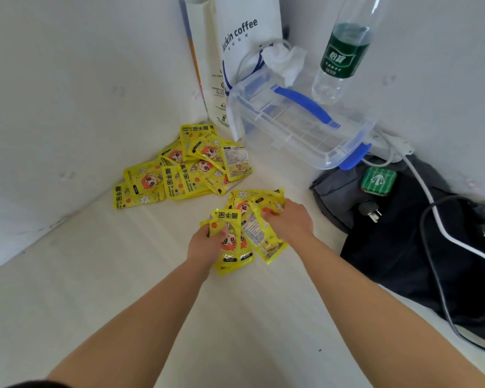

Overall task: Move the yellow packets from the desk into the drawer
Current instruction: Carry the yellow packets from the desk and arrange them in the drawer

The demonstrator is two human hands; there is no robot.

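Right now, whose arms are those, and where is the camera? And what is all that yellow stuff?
There is no machine here. Those are a person's two bare arms. The only camera sits on the person's head and looks down, so you see what they see. The left hand and the right hand together grip a bunch of yellow packets. A pile of more such packets lies on the white desk, close to the wall. Behind the pile stand a paper bag, a clear plastic box with a blue handle, and a water bottle. On the right lies a dark bag with cables on it. No drawer shows in this picture.
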